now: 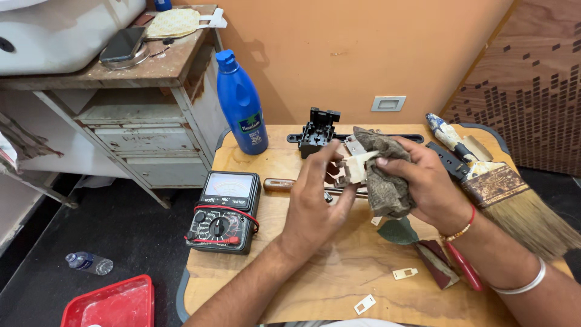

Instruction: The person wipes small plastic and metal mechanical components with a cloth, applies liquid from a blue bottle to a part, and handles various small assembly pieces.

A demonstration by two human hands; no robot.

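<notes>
- Table [339, 290] of wood carried the multimeter [223, 212], blue bottle [242, 103] and wide paintbrush [508, 194]; brush bristles cut off at right edge.
- Right hand [423, 181] gripped a grey cloth [384, 175], fingers curled tight, cloth hiding palm.
- Left hand [318, 200] pinched a small cream plastic part [356, 168] above table centre.
- Part mostly covered; long axis ran roughly left-right, shape hard to make out.

Left hand [318, 203]: raised mid-scene, fingers curled, pinching | Right hand [423, 181]: beside it, fingers closed, gripping | Forearms: entering from near edge
</notes>
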